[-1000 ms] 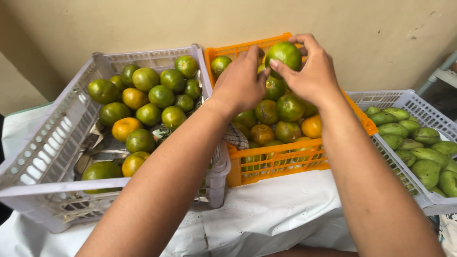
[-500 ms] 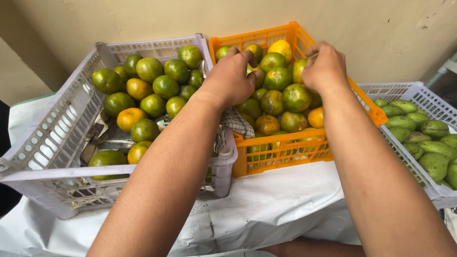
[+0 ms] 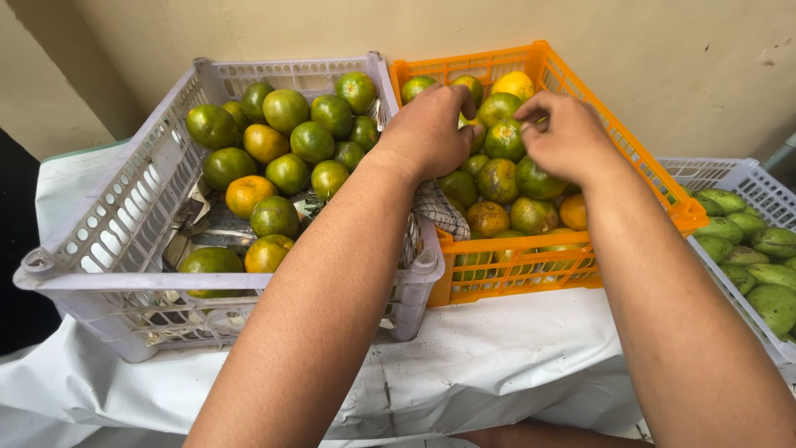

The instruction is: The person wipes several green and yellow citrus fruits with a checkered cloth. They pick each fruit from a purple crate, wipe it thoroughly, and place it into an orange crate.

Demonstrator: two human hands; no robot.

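Upper centre of frame: left hand [image 3: 431, 133] and right hand [image 3: 564, 137], both over the orange crate [image 3: 638, 162], close together but not touching.
Left hand: knuckles up, fingers curled down among the fruit; whether it grips one cannot be told, the palm hiding it.
Right hand: fingers bent, tips pinching at the stem end of a green citrus [image 3: 504, 139] that lies between the two hands, apparently to pick at its top while the heap steadies it.
Green citrus: round, dull green, pale scarred patch at the crown, resting on the pile near the crate's back half.
Surrounding fruit: green to orange-yellow, one yellow citrus [image 3: 514, 83] at the back wall.
Checked cloth [image 3: 439, 211]: draped over the crate's left rim.
Left of frame: grey crate [image 3: 124, 216], part-filled with similar citrus.
Right edge: pale crate [image 3: 746, 178] of green mangoes [image 3: 767, 274].
Beneath all: white sheet [image 3: 497, 357].
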